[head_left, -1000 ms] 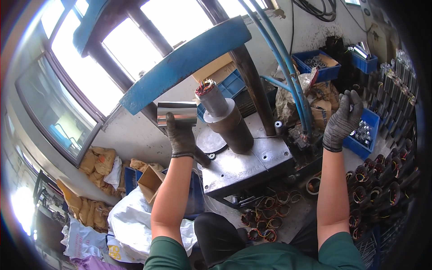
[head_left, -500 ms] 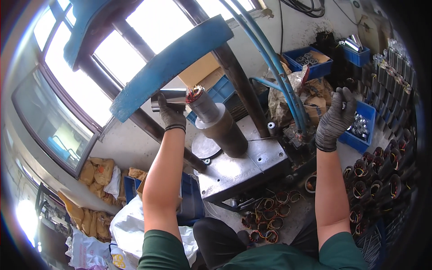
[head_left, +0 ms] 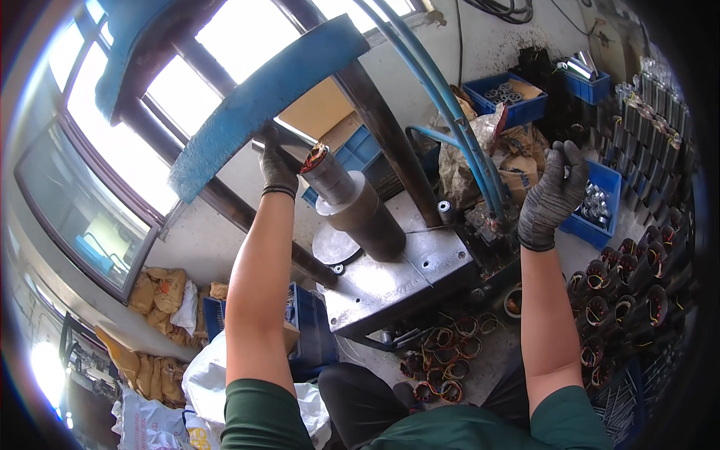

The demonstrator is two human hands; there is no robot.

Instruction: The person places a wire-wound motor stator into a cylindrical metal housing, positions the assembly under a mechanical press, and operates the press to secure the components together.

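Note:
My left hand [head_left: 277, 163], in a dark grey glove, is closed round a shiny metal tube [head_left: 297, 133]. The tube is partly hidden behind the fingers and the curved blue press head [head_left: 262, 94]. Just right of that hand, a motor stator [head_left: 334, 184] with coloured wires at its top stands on a thick round metal post [head_left: 371, 225]. My right hand [head_left: 553, 196], gloved alike, is raised at the right with its fingers curled in. A small light spot shows between those fingers; what it is, I cannot make out.
The post rises from a steel press table [head_left: 397, 281]. Blue hoses [head_left: 457, 124] run down beside it. A blue bin of metal parts [head_left: 598, 202] is behind my right hand. Stacked stators [head_left: 600, 311] fill the right side; wire coils [head_left: 450, 360] lie on the floor.
My left hand and the tube have moved up, further behind the press head, so less of the tube shows. My right hand keeps much the same pose. The whole view has shifted slightly.

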